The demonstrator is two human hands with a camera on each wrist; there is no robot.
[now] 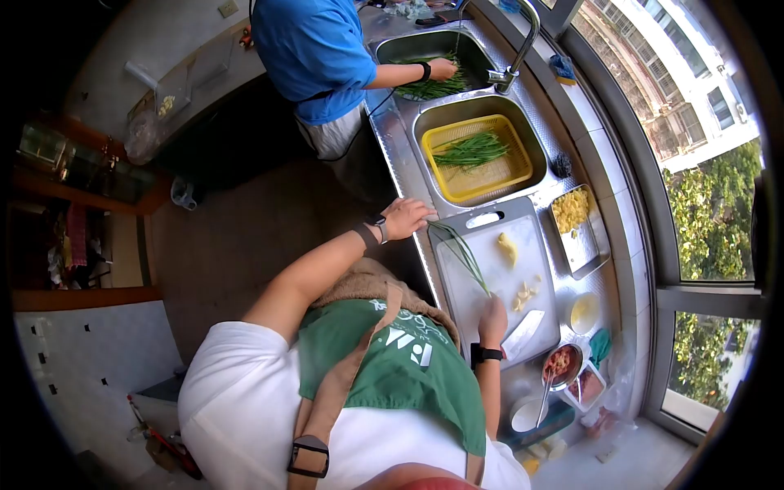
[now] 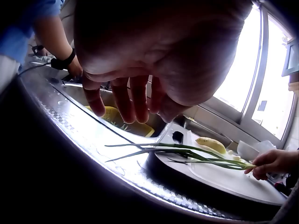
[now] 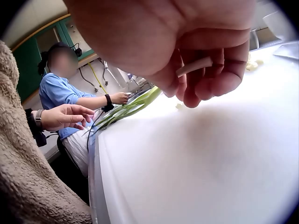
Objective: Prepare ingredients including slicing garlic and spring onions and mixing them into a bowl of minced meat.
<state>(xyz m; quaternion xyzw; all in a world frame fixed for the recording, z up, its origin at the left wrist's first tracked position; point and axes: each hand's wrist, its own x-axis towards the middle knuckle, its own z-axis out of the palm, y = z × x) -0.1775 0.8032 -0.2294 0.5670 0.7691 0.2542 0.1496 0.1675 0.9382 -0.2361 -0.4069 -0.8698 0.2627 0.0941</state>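
A green scallion (image 1: 465, 255) (image 2: 196, 156) (image 3: 126, 111) lies slantwise over the grey-rimmed cutting board (image 1: 535, 245). My right hand (image 1: 492, 320) (image 2: 274, 163) (image 3: 187, 51) pinches its white end between thumb and fingers. Off the leaf tips, beside the board's handle end, my left hand (image 1: 407, 218) (image 2: 154, 56) (image 3: 67, 116) hangs with relaxed fingers, holding nothing. A peeled yellow piece, perhaps ginger (image 1: 507, 249) (image 2: 211, 143), and small pale pieces (image 1: 524, 296) rest on the board. The knife blade (image 1: 524, 333) lies beside my right hand.
Beyond the board, a yellow basket (image 1: 523, 171) with greens sits in the near sink. Another person in blue (image 1: 310, 49) handles greens at the far sink. A metal tray (image 1: 590, 260) of yellow cubes, a bowl of meat (image 1: 563, 365) and a small bowl (image 1: 583, 314) stand windowside.
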